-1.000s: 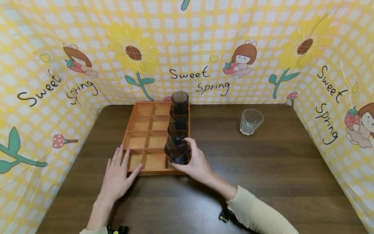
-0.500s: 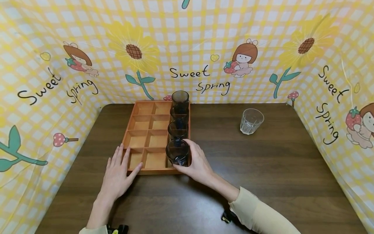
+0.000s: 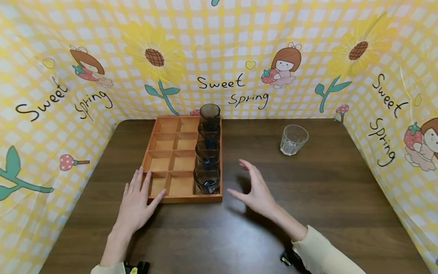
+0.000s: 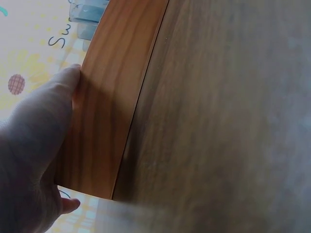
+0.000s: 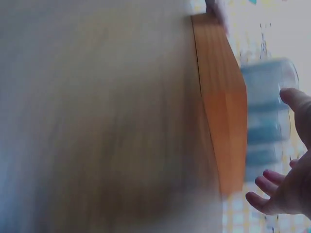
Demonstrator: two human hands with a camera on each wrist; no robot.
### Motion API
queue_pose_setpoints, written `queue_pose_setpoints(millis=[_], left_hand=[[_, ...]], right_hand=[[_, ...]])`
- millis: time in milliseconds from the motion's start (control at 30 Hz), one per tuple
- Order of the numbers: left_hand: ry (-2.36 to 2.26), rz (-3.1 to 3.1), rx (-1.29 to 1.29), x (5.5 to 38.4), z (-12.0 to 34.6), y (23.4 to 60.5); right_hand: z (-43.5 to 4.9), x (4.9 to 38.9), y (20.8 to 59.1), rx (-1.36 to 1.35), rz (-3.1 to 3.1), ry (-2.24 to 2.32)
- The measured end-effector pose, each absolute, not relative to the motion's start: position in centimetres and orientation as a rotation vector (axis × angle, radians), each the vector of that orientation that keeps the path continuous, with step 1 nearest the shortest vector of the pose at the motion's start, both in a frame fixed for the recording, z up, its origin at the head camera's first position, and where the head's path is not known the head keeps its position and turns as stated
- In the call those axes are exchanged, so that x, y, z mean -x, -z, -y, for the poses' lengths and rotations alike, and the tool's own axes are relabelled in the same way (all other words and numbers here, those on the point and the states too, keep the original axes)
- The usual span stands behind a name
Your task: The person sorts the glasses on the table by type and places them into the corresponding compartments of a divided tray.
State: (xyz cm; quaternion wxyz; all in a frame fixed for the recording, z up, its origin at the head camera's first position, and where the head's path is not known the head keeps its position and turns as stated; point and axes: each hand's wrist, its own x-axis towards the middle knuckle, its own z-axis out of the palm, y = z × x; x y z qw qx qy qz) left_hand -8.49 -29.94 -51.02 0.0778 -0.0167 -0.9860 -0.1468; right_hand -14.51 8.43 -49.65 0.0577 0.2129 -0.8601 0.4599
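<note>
A divided wooden tray (image 3: 184, 198) lies on the table, its right-hand column holding several dark tinted glasses in a row. The nearest dark glass (image 3: 207, 178) stands upright in the front right compartment. My left hand (image 3: 135, 201) rests on the tray's front left corner, fingers straight along the side and thumb over the front edge. To the right of the tray, my right hand (image 3: 258, 192) hovers with thumb and fingers spread, apart from the glasses and holding nothing. In the right wrist view the tray's side (image 5: 226, 141) and the glasses look blurred.
A clear faceted glass (image 3: 294, 140) stands alone on the table (image 3: 328, 190) at the back right. A yellow checked cloth (image 3: 226, 45) with printed flowers and figures encloses the back and both sides. The tray's left and middle columns hold no glasses.
My right hand has let go of the nearest dark glass and moved right, off the tray. That glass now sits in the front right compartment. My left hand stays on the tray.
</note>
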Motion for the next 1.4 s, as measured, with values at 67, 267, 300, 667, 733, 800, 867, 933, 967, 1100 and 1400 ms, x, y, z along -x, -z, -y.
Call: queue_pose_setpoints(millis=[67, 267, 300, 667, 733, 800, 867, 933, 967, 1100, 1400], left_hand=[[0.434, 2.947, 0.05, 8.6, 30.1, 50.8], [0.424, 2.959, 0.038, 8.8, 30.4, 50.4], [0.419, 2.964, 0.036, 8.9, 30.3, 50.4], [0.417, 2.953, 0.111, 8.5, 30.3, 49.8], [0.43, 2.945, 0.127, 8.5, 30.3, 49.7], [0.441, 2.941, 0.138, 8.6, 30.4, 49.7], [0.441, 2.944, 0.139, 8.6, 30.4, 49.7], [0.442, 2.947, 0.143, 8.6, 30.3, 49.8], [0.437, 2.949, 0.146, 8.6, 30.2, 49.9], [0.397, 2.946, 0.169, 8.5, 29.9, 50.3], [0.367, 2.953, 0.204, 8.6, 29.6, 50.9]], right_hand=[[-9.4, 15.1, 49.6, -0.607, 2.568, -1.404], [-11.8, 17.1, 49.0, -0.468, 2.468, -1.414], [-12.3, 17.3, 49.0, -0.445, 2.457, -1.408], [-18.9, 19.5, 49.5, -0.017, 2.127, -1.389], [-20.0, 19.9, 49.4, 0.065, 2.065, -1.417], [-20.8, 20.3, 49.1, 0.127, 2.041, -1.464], [-21.3, 20.5, 48.5, 0.152, 2.077, -1.508], [-21.8, 20.8, 48.2, 0.16, 2.144, -1.575], [-22.1, 21.1, 48.2, 0.16, 2.181, -1.61], [-23.0, 22.8, 49.3, 0.148, 2.281, -1.76], [-22.7, 25.2, 51.1, 0.189, 2.239, -1.916]])
